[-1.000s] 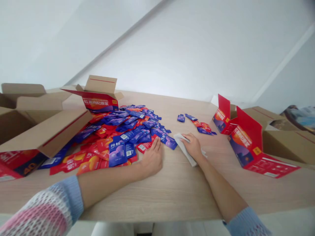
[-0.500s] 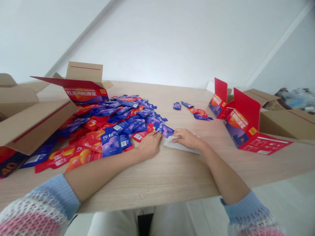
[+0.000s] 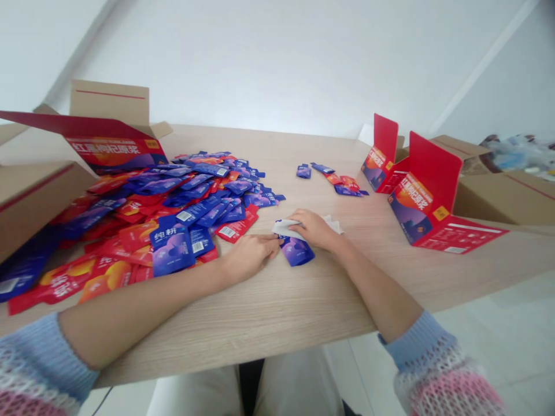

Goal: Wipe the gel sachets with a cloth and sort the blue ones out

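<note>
A blue-purple pouch [image 3: 297, 251] lies on the wooden table between my hands. My left hand [image 3: 255, 254] pinches its spout end with closed fingers. With closed fingers too, my right hand [image 3: 315, 229] grips a folded white tissue [image 3: 284, 227] and presses it over the top part of the pouch, hiding some of it. Left of my hands spreads a heap of blue and red pouches [image 3: 199, 196], several layers deep. One larger-looking blue pouch [image 3: 171, 247] lies at the near side of the heap, next to my left forearm.
Behind the heap stands an open red carton [image 3: 117, 151], with another carton [image 3: 34, 196] at the left edge. Two open red cartons [image 3: 427, 202] [image 3: 384, 162] stand on the right. Several loose pouches [image 3: 347, 184] lie farther back. Clear plastic bags [image 3: 520, 153] show at far right.
The pouch between my hands has come away from the heap's edge and turned, its wide end now toward me. My right hand has moved the tissue onto its top part. The view has shifted right.
</note>
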Demonstrator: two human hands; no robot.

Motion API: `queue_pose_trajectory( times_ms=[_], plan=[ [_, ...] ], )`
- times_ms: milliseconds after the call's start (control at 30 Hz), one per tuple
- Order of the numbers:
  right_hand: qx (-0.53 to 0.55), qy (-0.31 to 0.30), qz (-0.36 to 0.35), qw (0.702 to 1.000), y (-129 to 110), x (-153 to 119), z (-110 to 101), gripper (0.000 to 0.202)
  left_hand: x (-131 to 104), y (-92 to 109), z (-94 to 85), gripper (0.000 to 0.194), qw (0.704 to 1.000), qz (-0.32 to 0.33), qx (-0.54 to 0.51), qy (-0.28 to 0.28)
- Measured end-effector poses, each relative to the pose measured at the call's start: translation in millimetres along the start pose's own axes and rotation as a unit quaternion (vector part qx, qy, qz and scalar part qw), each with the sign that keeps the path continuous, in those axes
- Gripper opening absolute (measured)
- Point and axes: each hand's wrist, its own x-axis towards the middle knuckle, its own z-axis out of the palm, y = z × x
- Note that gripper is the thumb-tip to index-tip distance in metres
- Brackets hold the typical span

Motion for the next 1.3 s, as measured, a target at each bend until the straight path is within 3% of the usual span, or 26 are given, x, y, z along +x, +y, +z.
queue_pose_trajectory(
  times_ms=[200, 400, 533, 633, 700, 833, 900, 933, 1067, 1300],
  plan=[
    [0.010, -0.118, 0.012, 0.993, -7, -9, -21, 0.019, 0, 15, -1.0, 0.020, 0.992, 0.011, 0.120, -0.031],
    [0.093, -0.203, 0.016, 0.975, -35, -27, -36, 0.028, -1, 19, -1.2, 0.021, 0.990, -0.019, 0.134, -0.043],
    [0.169, -0.274, -0.018, 0.947, -61, -32, -39, 0.027, -2, 18, -0.5, 0.021, 0.992, -0.013, 0.122, -0.044],
    [0.206, -0.306, -0.042, 0.929, -67, -32, -48, 0.023, -1, 16, -1.7, 0.023, 0.992, -0.012, 0.116, -0.049],
    [0.213, -0.255, -0.025, 0.943, -59, -31, -54, 0.018, -1, 16, -3.2, 0.024, 0.991, -0.014, 0.121, -0.055],
    [0.175, 0.025, 0.069, 0.982, -21, -24, -46, 0.023, -2, 20, -5.3, 0.023, 0.989, -0.031, 0.127, -0.066],
    [0.110, 0.110, 0.099, 0.983, -5, -18, -30, 0.025, -4, 23, -4.8, 0.024, 0.986, -0.073, 0.137, -0.063],
    [0.071, 0.115, 0.102, 0.986, 0, -16, -20, 0.024, -5, 25, -4.2, 0.025, 0.983, -0.096, 0.144, -0.059],
    [-0.026, 0.041, 0.064, 0.997, 2, -8, 11, 0.023, -11, 30, -0.1, 0.032, 0.973, -0.151, 0.168, -0.049],
    [0.012, 0.005, -0.025, 1.000, -13, -6, 13, 0.026, -10, 40, -1.1, 0.034, 0.962, -0.179, 0.196, -0.067]
  ],
)
